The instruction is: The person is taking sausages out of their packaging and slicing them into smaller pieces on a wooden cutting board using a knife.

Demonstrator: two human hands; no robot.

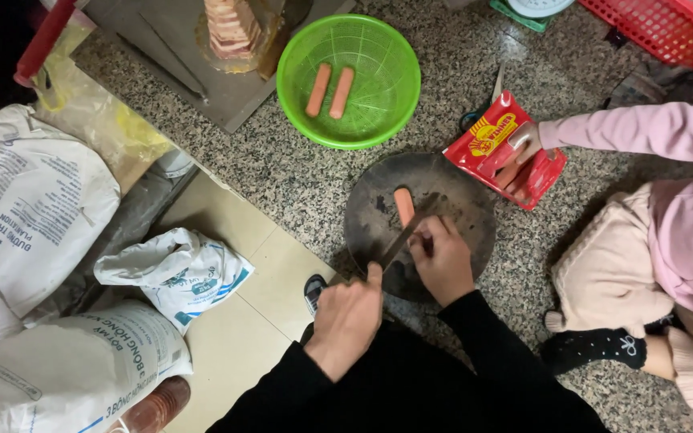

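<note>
A sausage (403, 206) lies on the round cutting board (475, 216), with the knife (405, 234) across the board just beside it. Beyond the board sits a bowl (298, 88) with two sausages (330, 91) in it. Right of the board lies a sausage packet (495, 136); left of it lie sacks (30, 208).

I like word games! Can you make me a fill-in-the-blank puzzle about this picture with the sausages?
1. The green bowl holds ___ sausages.
2. The left hand holds a ___ over the round dark board.
3. The right hand rests on the board near one ___.
4. Another person's hand, in a pink sleeve, touches a ___ packet.

Missing words: two; knife; sausage; red
</note>
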